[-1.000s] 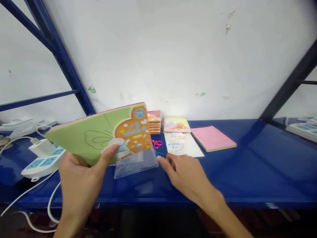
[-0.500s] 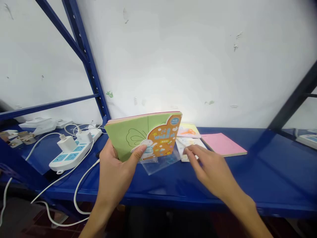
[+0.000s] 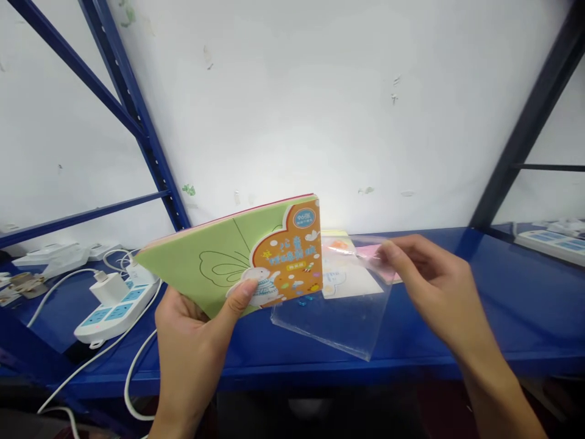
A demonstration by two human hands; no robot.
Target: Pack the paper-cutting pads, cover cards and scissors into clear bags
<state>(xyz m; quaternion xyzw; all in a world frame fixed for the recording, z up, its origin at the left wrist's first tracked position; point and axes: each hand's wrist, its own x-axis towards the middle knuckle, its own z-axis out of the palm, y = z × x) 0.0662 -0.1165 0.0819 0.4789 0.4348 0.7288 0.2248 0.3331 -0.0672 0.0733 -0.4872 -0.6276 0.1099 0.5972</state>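
L hand (image 3: 196,338) closed on 1 paper pad (image 3: 219,259), R hand (image 3: 439,292) pinching 1 clear sleeve (image 3: 338,326) — plus 1 pwr strip (image 3: 112,313) at worktop's (image 3: 525,311) left.

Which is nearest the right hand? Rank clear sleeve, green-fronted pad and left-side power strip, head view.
From the right hand:
1. Clear sleeve, in its grip.
2. Green-fronted pad, in the left hand.
3. Left-side power strip, beyond the left hand.

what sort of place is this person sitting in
Probably a workroom or storeroom, though that's a guess: a blue metal frame stands at the blue bench, and a power strip with chargers plugged in lies on it.
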